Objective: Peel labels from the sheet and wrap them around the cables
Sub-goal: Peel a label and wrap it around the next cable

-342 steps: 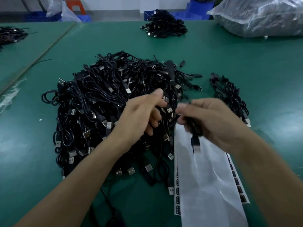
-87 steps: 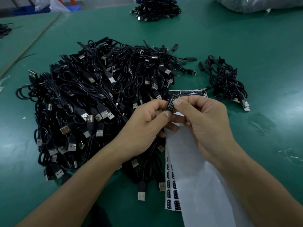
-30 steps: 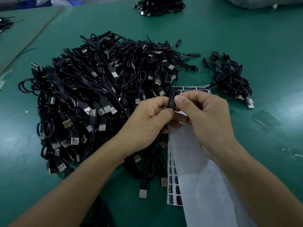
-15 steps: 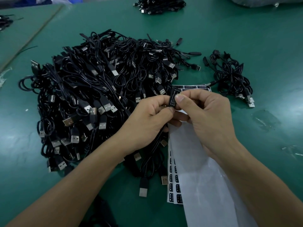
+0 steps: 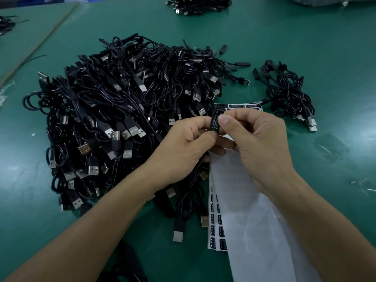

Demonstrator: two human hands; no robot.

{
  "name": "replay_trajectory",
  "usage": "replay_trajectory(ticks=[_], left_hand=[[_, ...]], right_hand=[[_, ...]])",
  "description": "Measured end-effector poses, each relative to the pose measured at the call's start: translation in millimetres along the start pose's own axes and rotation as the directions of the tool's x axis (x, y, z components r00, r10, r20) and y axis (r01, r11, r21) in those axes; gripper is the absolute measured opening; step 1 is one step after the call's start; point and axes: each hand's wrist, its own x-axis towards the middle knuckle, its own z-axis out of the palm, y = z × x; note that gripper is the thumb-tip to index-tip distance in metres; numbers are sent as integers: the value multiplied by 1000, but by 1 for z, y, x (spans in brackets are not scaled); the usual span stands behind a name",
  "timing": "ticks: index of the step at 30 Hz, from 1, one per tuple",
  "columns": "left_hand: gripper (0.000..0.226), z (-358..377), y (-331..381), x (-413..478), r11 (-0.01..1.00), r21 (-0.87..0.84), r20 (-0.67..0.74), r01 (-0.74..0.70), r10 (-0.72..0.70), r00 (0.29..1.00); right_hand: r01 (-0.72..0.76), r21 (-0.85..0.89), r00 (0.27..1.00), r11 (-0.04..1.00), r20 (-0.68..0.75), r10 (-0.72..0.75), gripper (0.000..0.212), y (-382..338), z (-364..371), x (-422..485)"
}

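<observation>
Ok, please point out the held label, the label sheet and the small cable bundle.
label (image 5: 215, 119), head view, its printed black face.
label sheet (image 5: 221, 231), head view, its unpeeled lower-left labels.
small cable bundle (image 5: 289, 98), head view, its tangled middle.

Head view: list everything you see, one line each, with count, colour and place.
table: one, green, under everything.
big cable pile: one, black, centre left.
small cable bundle: one, black, right of the big pile.
far cable pile: one, black, top edge.
label sheet: at least one, white with black labels, beneath the hands.
label: one, black with white print, pinched above the sheet.
held cable: one, black, hangs below the label.
left grip: one bare hand, holds the held cable.
right grip: one bare hand, pinches the label.
</observation>
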Motion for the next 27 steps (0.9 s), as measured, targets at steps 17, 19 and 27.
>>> replay_trajectory(ticks=[17,19,27], left_hand=[[20,0,0,0,1000,-2,2,-6,6,1000],[20,0,0,0,1000,-1,4,-9,9,1000],[20,-1,-1,0,1000,4,7,-15,14,1000]], right_hand=[[12,-47,999,999,-47,-14,15,3,1,0],[17,-65,998,998,-54,-20,15,3,0,0],[23,-111,996,994,-83,-32,11,4,1,-1]])
